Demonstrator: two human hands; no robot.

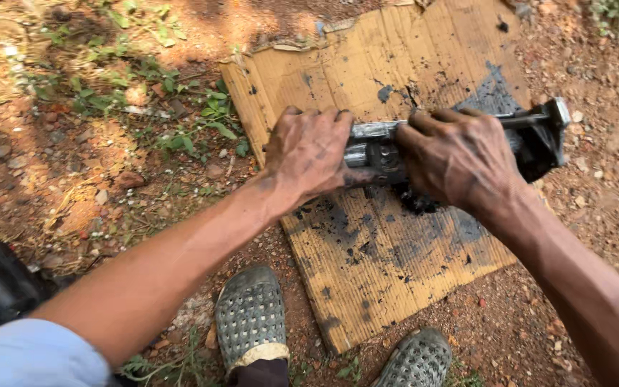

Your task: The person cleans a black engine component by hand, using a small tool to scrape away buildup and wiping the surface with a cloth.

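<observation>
Fig. View down from my head, outdoors. My left hand (308,152) is clenched over the left end of a greasy metal shaft (375,147); fingers curl over the top, thumb lies w/ its tip on the shiny part. My right hand (458,158) grasps the same shaft further right, knuckles up, fingers wrapped round the thick dark middle section. Both hands are smeared w/ black grease. The shaft lies roughly level, left to right, just above a sheet of cardboard (367,272). At its right end a thin rod runs out to a squarish metal head (557,112), and a black plastic bag (539,147) hangs round that end, beside my right wrist. A lump of black grease (415,202) sits on the cardboard directly under the shaft, betw. the two hands; can't tell whether it touches the shaft. The cardboard is brown, torn at the edges, stained w/ dark patches, and lies on reddish dirt w/ pebbles. Weeds (209,122) grow to its left. My two grey perforated sandals (251,315) show at bottom, near the cardboard's lower edge.
</observation>
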